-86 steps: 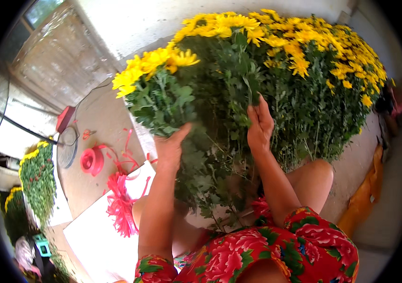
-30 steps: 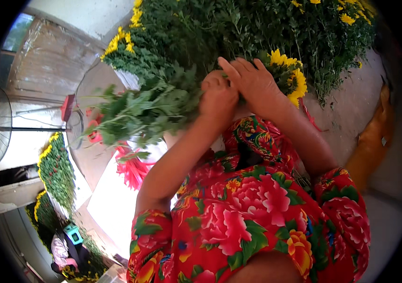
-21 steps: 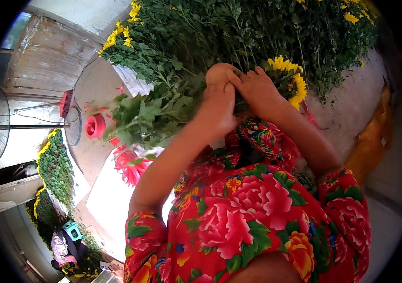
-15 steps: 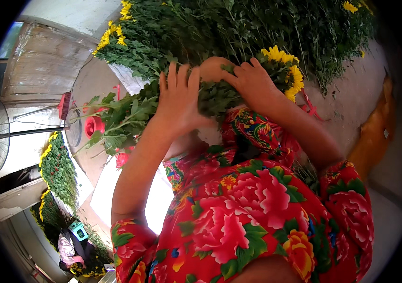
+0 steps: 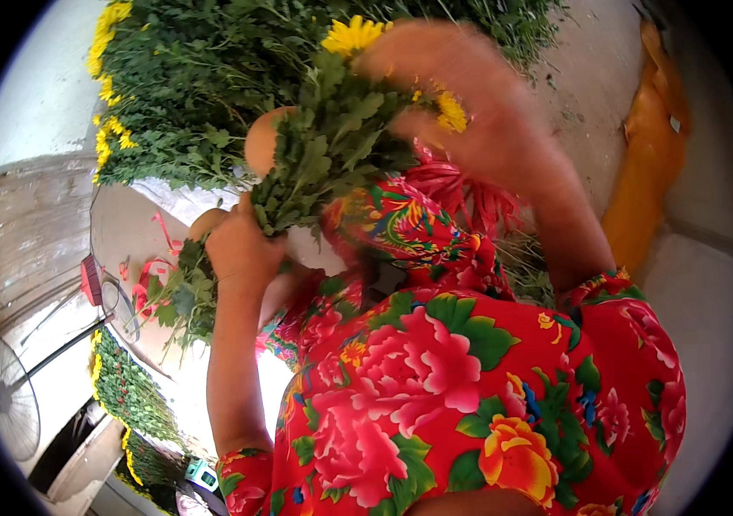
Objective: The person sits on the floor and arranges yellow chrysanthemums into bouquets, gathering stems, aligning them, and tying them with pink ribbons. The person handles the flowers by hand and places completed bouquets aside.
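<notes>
A bunch of yellow chrysanthemums (image 5: 319, 150) lies slantwise across my lap, its leafy stems reaching down to the left. My left hand (image 5: 244, 249) is closed round the stems toward their cut ends. At the flower end, my right hand (image 5: 478, 99) is smeared by motion beside a yellow flower head (image 5: 352, 36); whether its fingers grip anything cannot be told. A tangle of red ribbons (image 5: 470, 189) hangs beyond my knee, under the right forearm.
A large heap of chrysanthemums (image 5: 212, 77) fills the far side. Red ribbon (image 5: 147, 288) lies on the floor at left. Further left stand a fan (image 5: 5, 387), a second flower pile (image 5: 134, 378) and a green scale (image 5: 201, 475). An orange-brown sheet (image 5: 650, 146) lies at right.
My left hand, spread over the bunch before, has moved down-left and closed round its stems. The bunch is now tilted more steeply. My right hand has swung up around the flower heads.
</notes>
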Tool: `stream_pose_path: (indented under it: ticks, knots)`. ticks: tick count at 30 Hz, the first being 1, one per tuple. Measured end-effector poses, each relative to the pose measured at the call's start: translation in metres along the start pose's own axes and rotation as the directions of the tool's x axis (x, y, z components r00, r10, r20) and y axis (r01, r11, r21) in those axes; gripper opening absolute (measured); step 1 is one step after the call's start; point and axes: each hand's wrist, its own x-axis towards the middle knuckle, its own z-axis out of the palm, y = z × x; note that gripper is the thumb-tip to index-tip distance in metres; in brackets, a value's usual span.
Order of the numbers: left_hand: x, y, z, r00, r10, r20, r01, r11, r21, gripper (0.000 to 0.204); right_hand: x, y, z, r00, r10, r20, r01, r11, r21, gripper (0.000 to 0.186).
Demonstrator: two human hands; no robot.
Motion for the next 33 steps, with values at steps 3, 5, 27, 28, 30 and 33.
stream_pose_path:
  ticks: [3,5,27,28,30,33]
  knots:
    - [0.003,0.004,-0.004,1.000,0.001,0.002,-0.001,1.000,-0.006,0.052,-0.060,0.093,-0.039,0.872,0.429,-0.235,-0.488,0.797,-0.355,0.028]
    - [0.009,0.008,-0.006,1.000,0.017,0.005,-0.017,1.000,-0.022,0.052,-0.140,0.179,-0.041,0.692,0.682,-0.234,-0.712,0.593,-0.376,0.023]
    - [0.008,0.017,-0.015,0.998,0.026,-0.061,-0.036,0.984,-0.173,0.033,-0.311,0.270,0.070,0.374,0.890,0.260,-0.645,0.451,-0.617,0.031]
    - [0.008,0.016,-0.015,0.998,0.023,-0.054,-0.033,0.980,-0.197,0.033,-0.299,0.267,0.087,0.307,0.915,0.263,-0.673,0.404,-0.620,0.035]
    - [0.007,0.013,-0.012,0.996,0.054,-0.072,-0.067,0.979,-0.195,0.035,-0.297,0.262,0.112,0.187,0.965,0.182,-0.786,0.259,-0.561,0.041]
    - [0.006,0.011,-0.007,0.993,0.058,-0.100,-0.076,0.978,-0.193,0.037,-0.309,0.257,0.145,-0.015,1.000,-0.009,-0.922,-0.017,-0.386,0.047]
